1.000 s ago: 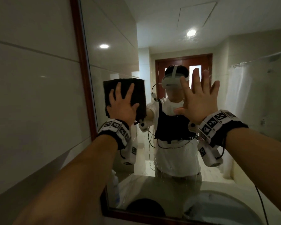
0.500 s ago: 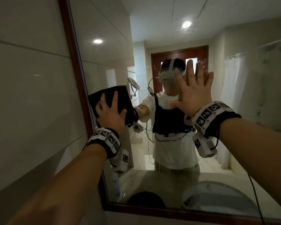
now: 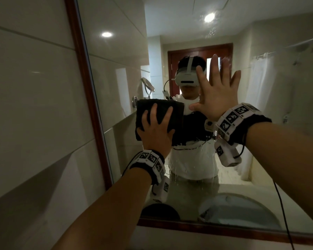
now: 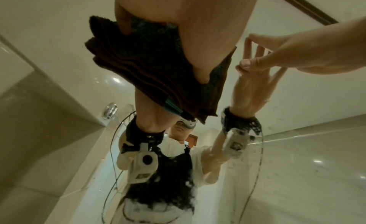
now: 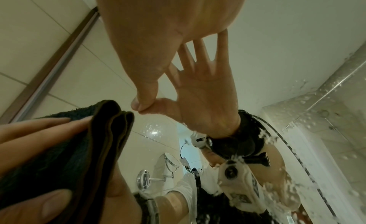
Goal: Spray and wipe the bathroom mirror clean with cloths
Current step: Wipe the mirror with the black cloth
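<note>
- against the glass of the mirror, the left hand lies flat with fingers spread, pressing a folded dark cloth onto it.
- up beside it, the right hand is wide and holds nothing, its fingers straight and its fingertips touching the glass.
- the cloth sits in several layers, just left of the right thumb and near the mirror's left side.
- below both hands, water droplets streak the glass.
- a brown wooden frame borders the mirror, next to a pale tiled wall.
</note>
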